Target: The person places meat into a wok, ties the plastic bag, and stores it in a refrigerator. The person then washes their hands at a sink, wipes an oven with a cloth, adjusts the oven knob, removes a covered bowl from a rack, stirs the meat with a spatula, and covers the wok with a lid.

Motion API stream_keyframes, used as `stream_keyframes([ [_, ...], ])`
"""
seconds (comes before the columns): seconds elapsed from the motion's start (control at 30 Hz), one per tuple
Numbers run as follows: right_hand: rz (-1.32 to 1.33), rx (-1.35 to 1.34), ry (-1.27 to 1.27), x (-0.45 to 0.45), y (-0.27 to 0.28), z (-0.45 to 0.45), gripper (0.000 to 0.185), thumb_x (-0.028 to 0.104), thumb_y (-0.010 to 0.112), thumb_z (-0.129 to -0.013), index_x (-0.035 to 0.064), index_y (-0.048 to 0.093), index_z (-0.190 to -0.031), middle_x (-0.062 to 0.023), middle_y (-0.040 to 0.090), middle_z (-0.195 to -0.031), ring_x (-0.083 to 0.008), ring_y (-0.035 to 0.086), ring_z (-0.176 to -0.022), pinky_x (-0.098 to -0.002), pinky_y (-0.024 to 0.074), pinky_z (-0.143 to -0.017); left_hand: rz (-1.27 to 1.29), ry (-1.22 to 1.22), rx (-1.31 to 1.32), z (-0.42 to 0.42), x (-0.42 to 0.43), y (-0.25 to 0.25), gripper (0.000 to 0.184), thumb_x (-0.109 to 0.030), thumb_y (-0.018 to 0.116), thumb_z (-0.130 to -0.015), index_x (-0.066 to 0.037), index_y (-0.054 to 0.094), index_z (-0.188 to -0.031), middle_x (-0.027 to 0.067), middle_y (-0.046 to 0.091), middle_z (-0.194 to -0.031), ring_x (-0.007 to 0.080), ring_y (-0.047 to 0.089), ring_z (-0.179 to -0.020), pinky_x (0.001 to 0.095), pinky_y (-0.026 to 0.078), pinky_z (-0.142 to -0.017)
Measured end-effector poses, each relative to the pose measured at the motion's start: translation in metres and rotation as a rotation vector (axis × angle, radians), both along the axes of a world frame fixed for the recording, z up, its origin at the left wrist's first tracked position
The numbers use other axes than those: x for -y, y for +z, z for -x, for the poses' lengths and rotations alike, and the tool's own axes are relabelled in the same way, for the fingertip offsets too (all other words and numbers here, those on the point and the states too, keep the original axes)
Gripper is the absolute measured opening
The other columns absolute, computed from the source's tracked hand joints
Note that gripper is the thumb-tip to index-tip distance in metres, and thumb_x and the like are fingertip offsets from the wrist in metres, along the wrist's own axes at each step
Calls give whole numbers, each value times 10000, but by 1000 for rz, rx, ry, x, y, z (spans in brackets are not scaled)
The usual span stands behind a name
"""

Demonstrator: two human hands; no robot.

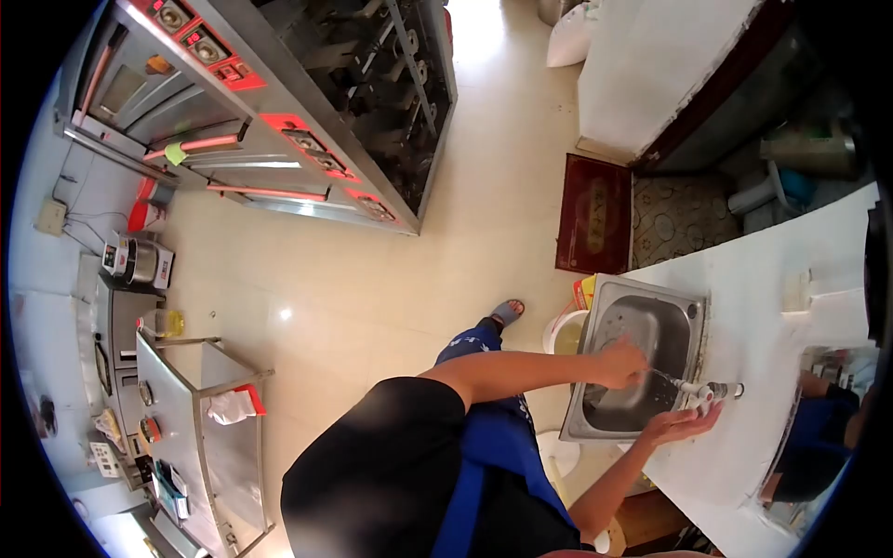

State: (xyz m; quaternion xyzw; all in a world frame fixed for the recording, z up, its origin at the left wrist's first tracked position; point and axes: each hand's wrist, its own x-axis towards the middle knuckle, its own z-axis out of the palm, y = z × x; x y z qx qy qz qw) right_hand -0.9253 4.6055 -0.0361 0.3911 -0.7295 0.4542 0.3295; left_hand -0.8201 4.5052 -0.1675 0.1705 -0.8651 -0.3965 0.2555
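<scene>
My left hand [619,364] is over the stainless steel sink [603,312], its fingers curled together. What it holds, if anything, cannot be made out. A thin stream of water runs between it and the white and chrome tap [707,391]. My right hand [681,425] is at the tap on the sink's far side, fingers and thumb around its lower part. Small wet traces show in the basin.
A white counter [744,316] surrounds the sink, with a mirror [819,437] behind it. A white bucket [565,332] stands beside the sink. A red mat [593,212], a large oven [307,139] and a steel table [177,391] are farther off.
</scene>
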Motion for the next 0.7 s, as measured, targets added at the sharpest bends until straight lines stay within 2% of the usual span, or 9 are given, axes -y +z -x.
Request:
stream_keyframes([
  [0.03,-2,4,9,2,16,5,471,341,392,-1085,-20,523,-1357,-232,623,-1238,-400,626,-1101,-494,496,-898,-158,-63,38,-12,8,17,181,-254,652,-900,-132,736,-1005,100,711,-1034,293,637,-1090,601,358,-1025],
  [0.1,-366,-400,116,4,36,15,428,316,401,-1089,-12,540,-1325,-211,618,-1246,-406,581,-1191,-516,437,-985,-163,-13,11,-31,14,31,141,-232,647,-905,-116,715,-944,99,701,-926,315,645,-975,582,393,-950],
  [0.13,-366,-391,127,3,35,22,428,316,401,-1089,-12,540,-1325,-211,618,-1246,-406,581,-1191,-516,437,-985,-169,25,-18,-43,15,37,126,-211,641,-910,-99,694,-884,99,690,-818,336,654,-860,562,428,-875],
  [0.23,-444,-435,332,-1,18,60,336,245,448,-1069,-10,591,-1235,-194,644,-1148,-398,598,-1133,-518,419,-985,-213,151,3,-71,21,60,148,-177,621,-917,-68,644,-820,132,662,-792,367,643,-815,506,472,-806],
  [0.3,-591,-257,141,-7,-5,78,244,157,515,-1016,-17,622,-1150,-187,653,-1057,-405,602,-1056,-504,440,-928,-231,193,-34,-86,23,64,142,-176,620,-917,-68,654,-833,141,661,-798,379,636,-796,491,482,-777],
  [0.43,-579,-177,-73,7,-7,64,216,100,554,-964,-29,633,-1117,-181,662,-1001,-413,596,-990,-506,444,-898,-226,234,-71,-109,30,60,142,-181,630,-911,-57,673,-859,151,663,-808,389,632,-763,483,493,-764],
  [0.53,-771,-22,-157,3,13,45,327,55,595,-933,-34,591,-1247,-208,632,-1180,-390,578,-1132,-471,438,-983,-63,200,-1,-144,42,49,155,-193,625,-919,-61,690,-870,134,676,-818,370,638,-774,466,492,-793],
  [0.63,-616,-116,-49,-3,23,21,386,118,603,-949,-44,582,-1298,-252,578,-1315,-400,534,-1240,-485,416,-1051,59,202,128,-224,56,40,152,-192,615,-901,-58,652,-841,145,666,-784,363,658,-805,487,494,-779],
  [0.7,-479,-334,-168,3,39,-12,436,207,607,-968,-42,580,-1324,-277,507,-1416,-415,487,-1310,-490,370,-1111,82,214,308,-274,59,28,154,-209,624,-901,-74,655,-832,129,679,-785,342,666,-809,480,482,-829],
])
